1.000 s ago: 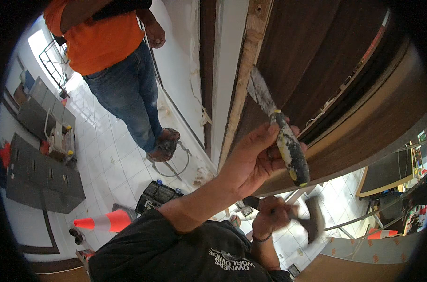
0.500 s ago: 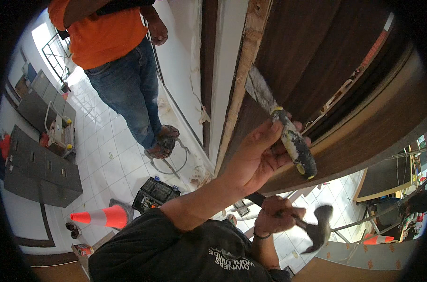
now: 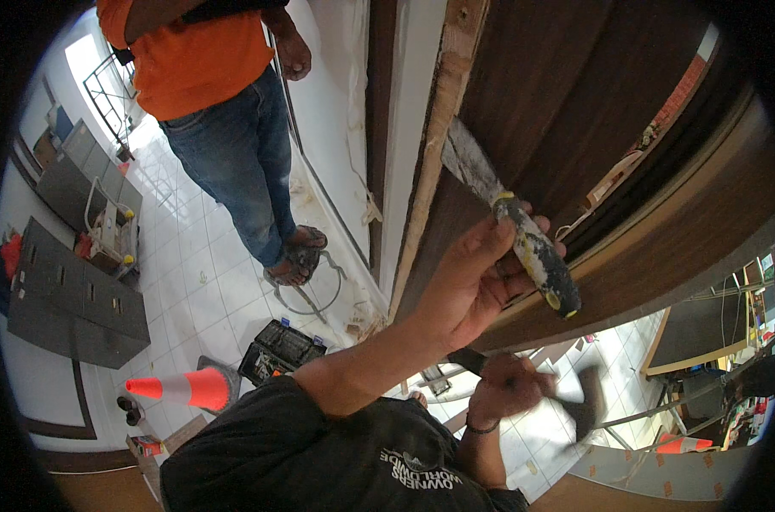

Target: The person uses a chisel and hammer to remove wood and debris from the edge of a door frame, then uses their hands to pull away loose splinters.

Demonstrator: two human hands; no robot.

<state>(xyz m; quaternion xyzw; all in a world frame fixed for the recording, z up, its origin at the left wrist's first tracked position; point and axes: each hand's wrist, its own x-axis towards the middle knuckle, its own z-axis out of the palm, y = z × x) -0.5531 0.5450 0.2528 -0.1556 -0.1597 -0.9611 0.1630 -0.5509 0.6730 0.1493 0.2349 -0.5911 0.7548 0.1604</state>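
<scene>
My left hand (image 3: 481, 269) is raised in front of a dark brown wood panel (image 3: 541, 94), fingers wrapped round the worn black-and-yellow handle of a putty knife (image 3: 537, 256). The knife's wide, stained blade points up and left, its tip at the edge of a bare, rough wooden strip (image 3: 439, 119) along the panel. Lower down, my right hand (image 3: 509, 388) grips a hammer (image 3: 585, 405) by its dark handle. The hammer head is blurred by motion and hangs apart from the knife, below the end of its handle.
A person in an orange shirt and jeans (image 3: 225, 145) stands at the left on white tiles. Near their feet lie a cable loop (image 3: 306, 303) and an open black toolbox (image 3: 276, 350). A traffic cone (image 3: 183, 388) lies by grey cabinets (image 3: 76, 294). A curved brown ledge (image 3: 661, 264) is at right.
The hammer head has swung slightly and is more blurred now. The putty knife's handle end has shifted a little to the right, while its blade stays at the wooden strip.
</scene>
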